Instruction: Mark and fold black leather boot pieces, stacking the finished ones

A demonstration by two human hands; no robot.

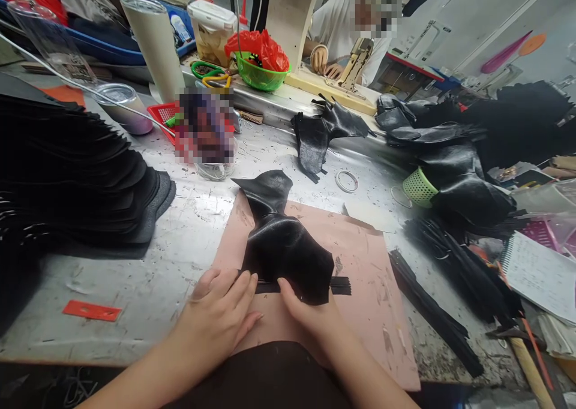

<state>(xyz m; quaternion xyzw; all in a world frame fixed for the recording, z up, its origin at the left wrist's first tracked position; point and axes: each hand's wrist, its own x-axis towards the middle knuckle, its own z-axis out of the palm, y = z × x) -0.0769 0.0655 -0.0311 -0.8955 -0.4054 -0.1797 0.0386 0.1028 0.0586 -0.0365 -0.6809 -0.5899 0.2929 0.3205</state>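
A glossy black leather piece (288, 247), narrow in its middle with a seam across, lies on a pinkish board (373, 301). Along its lower edge runs a black zipper tape (341, 285), one end sticking out on the right. My left hand (225, 304) rests at the lower left corner, fingers stretched flat over the edge and the zipper, thumb apart. With its thumb on top of the leather and its other fingers hidden underneath, my right hand (308, 310) grips the lower right part.
Left stands a tall stack of black pieces (90, 181), with an orange strip (92, 310) nearby. Zipper strips (436, 313), a notebook (542, 271) and a green basket (419, 187) lie right. Behind are leather pieces (312, 139), a tape roll (346, 182) and a person (337, 37) at a sewing machine.
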